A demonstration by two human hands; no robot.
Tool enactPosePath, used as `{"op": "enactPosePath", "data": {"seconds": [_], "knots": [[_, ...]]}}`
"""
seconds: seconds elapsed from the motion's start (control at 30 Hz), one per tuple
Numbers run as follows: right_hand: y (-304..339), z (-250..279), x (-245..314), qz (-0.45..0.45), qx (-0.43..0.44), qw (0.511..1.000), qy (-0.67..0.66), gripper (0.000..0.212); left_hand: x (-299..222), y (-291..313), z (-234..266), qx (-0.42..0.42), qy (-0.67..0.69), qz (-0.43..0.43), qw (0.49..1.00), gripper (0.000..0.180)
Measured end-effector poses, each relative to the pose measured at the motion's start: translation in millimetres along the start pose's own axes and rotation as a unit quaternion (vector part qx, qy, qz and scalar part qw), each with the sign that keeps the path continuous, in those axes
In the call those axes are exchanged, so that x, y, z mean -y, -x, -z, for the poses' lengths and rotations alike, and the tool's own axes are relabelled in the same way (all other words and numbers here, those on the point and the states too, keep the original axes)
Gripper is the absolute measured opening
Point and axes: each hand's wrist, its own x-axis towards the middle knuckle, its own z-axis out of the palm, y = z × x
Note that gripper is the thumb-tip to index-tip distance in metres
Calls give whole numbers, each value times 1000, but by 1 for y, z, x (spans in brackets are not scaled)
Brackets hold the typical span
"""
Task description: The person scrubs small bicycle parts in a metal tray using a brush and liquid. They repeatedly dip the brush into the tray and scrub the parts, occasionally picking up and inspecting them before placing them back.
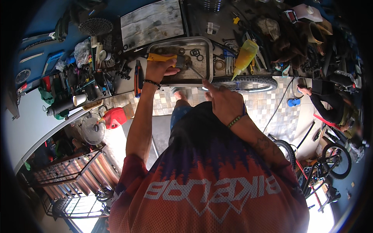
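My left hand [160, 72] is closed round a yellow-handled brush [162, 58]. Its dark, blocky head lies over the shallow metal tray [211, 58]. From the right, my right hand [226, 104] grips a thin metal rod [197, 72], which slants up into the tray. The rod's far end meets a small dark round part [187, 62] beside the brush head; whether they touch, I cannot tell. Several black rings [196, 53] rest in the tray. An orange and black utility knife [138, 79] lies left of it.
Right of the tray are a blue-held hex key set [229, 60] and a yellow squeeze bottle [246, 56]. A bicycle wheel [252, 83] stands at the bench's front edge. A dirty white board [152, 24] lies behind. Another person [334, 105] is at far right, near bicycles [330, 163].
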Motion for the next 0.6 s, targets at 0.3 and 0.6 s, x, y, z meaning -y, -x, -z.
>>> {"op": "enactPosePath", "data": {"seconds": [0.3, 0.6], "knots": [[-21, -4, 0, -3, 24, 997, 80, 67, -7, 13, 0, -68, -105, -94, 988, 33], [0, 3, 0, -2, 27, 998, 50, 68, 28, 9, -15, -74, -244, -225, 941, 27]]}}
